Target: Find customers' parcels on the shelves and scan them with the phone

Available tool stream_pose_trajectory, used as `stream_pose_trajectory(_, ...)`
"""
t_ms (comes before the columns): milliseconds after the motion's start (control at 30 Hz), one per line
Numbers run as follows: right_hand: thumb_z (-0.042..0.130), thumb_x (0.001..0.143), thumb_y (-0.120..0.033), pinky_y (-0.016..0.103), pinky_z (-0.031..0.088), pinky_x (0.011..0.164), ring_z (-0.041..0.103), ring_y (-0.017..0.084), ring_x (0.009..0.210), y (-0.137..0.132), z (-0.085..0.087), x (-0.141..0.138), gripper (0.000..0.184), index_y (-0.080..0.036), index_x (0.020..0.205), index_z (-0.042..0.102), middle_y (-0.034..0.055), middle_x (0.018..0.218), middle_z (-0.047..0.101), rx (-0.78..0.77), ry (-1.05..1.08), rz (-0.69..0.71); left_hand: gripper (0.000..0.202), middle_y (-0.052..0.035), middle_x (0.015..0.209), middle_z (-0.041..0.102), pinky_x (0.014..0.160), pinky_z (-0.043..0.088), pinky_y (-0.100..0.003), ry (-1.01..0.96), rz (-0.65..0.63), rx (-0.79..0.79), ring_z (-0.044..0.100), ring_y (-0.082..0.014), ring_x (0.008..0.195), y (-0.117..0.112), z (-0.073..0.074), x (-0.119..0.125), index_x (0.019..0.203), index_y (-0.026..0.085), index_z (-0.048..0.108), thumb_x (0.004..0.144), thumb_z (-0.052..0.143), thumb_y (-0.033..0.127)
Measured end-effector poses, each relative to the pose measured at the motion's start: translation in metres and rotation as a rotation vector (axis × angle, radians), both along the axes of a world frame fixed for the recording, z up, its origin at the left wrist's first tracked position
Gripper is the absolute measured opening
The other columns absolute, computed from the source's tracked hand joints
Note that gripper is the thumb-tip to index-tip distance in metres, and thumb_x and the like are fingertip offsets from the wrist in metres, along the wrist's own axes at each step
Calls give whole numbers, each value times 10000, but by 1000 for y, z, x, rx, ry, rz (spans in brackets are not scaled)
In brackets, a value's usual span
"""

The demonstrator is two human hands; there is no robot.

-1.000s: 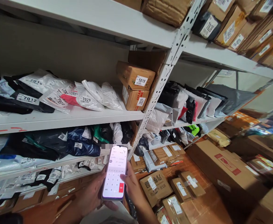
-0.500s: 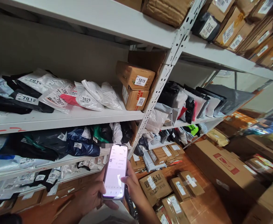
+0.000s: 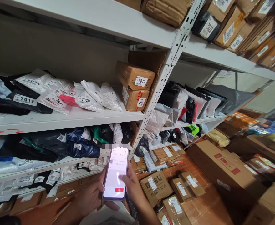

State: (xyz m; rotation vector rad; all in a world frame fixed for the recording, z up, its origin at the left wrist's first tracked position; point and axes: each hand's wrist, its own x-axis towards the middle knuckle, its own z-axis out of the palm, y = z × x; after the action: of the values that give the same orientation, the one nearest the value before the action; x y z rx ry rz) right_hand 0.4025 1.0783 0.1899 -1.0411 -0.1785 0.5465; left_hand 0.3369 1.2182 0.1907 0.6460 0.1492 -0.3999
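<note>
A lit smartphone (image 3: 115, 172) stands upright low in the middle of the view, its white screen showing a small red button near the bottom. My left hand (image 3: 91, 197) wraps round its left edge and underside. My right hand (image 3: 132, 186) grips the right edge, with the thumb lying over the screen. Behind the phone is a white metal shelf rack (image 3: 64, 117) packed with labelled poly-bag parcels, one marked 7029 (image 3: 87, 100) and a black one marked 7012 (image 3: 22, 101).
Two stacked cardboard boxes (image 3: 135, 89) labelled 5019 and 7015 sit beside the perforated upright post (image 3: 157, 90). More bags fill the right bay (image 3: 189, 104). Cardboard boxes (image 3: 224, 167) cover the floor at right, with smaller boxes (image 3: 156, 186) near my right wrist.
The phone screen has changed: a keypad showed a second ago, and a mostly white page with a red button shows now. My hands and the phone have barely moved.
</note>
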Motion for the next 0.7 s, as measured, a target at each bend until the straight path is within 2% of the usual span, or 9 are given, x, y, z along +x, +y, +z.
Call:
stream_pose_trajectory(67,633,583,-119,317,456,782,618,225,961,-5,1,1,612,-236,1165,484,27,1107,678,12,-80,80,925,-35,1167,610,632,557,-388,-37,-8,-22,640,-206,748,0,-4,0,1422,415,35,645,447,129)
stream_pose_trajectory(133,610,577,-105,319,450,790,616,223,962,-8,1,1,634,-238,1183,477,20,1097,681,37,-89,126,939,-27,1172,609,633,553,-389,-59,-16,-29,638,-205,742,1,-5,1,1417,421,-22,655,447,135)
stream_pose_trajectory(233,518,614,-148,337,434,833,608,223,977,-8,1,1,541,-214,1151,533,19,1064,692,68,5,82,984,-31,1214,588,627,549,-388,-21,15,-18,634,-224,788,0,-4,2,1409,409,-99,648,463,138)
stream_pose_trajectory(333,482,643,-211,353,423,866,574,242,1053,-6,-1,2,479,-200,1111,586,36,1093,684,73,64,14,984,-42,1252,565,626,542,-366,52,63,1,622,-246,876,-1,-3,2,1415,401,-74,643,474,132)
stream_pose_trajectory(467,489,581,-179,326,433,796,605,237,961,-8,-1,3,527,-195,1094,610,29,992,714,54,48,54,964,-52,1243,571,634,537,-383,37,72,-27,602,-285,960,-2,-6,2,1424,389,-13,634,476,136)
stream_pose_trajectory(567,514,564,-143,300,430,779,611,209,903,-12,0,3,540,-210,1091,613,5,987,715,9,33,51,997,-78,1225,585,620,546,-419,33,39,-14,603,-314,964,-3,-6,3,1419,355,-100,641,492,157)
stream_pose_trajectory(700,510,608,-194,321,450,754,629,217,845,-13,-5,4,470,-208,1064,624,14,921,723,42,47,22,996,-90,1221,590,645,546,-447,50,36,-4,608,-311,973,-5,-5,5,1401,333,-179,668,473,155)
